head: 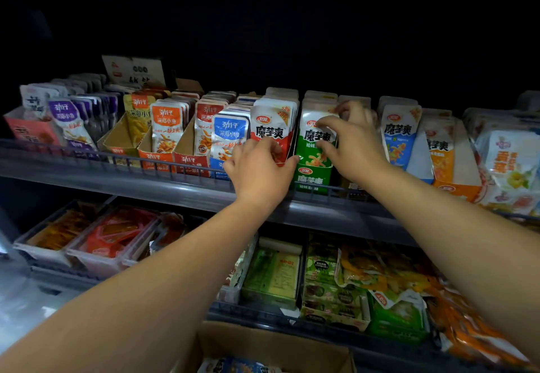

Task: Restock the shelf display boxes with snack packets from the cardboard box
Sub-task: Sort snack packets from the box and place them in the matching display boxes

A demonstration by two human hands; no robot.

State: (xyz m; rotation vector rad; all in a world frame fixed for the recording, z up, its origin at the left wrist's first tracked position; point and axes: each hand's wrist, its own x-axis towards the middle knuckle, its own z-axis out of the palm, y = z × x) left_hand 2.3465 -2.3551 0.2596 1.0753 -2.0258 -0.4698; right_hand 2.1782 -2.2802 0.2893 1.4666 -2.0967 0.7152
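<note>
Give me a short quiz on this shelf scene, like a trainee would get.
1. True or false: the right hand grips blue packets.
2. Which display box does the left hand hold? A red, B purple, C orange.
3. Fill in: the clear trays sit on the ___ shelf.
Key: 1 false, it grips the green packets. 2 A, the red display box. 3 lower.

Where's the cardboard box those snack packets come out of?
Head view, bottom centre: the open cardboard box sits just below the front edge of the lower shelf, with packets showing inside.
</note>
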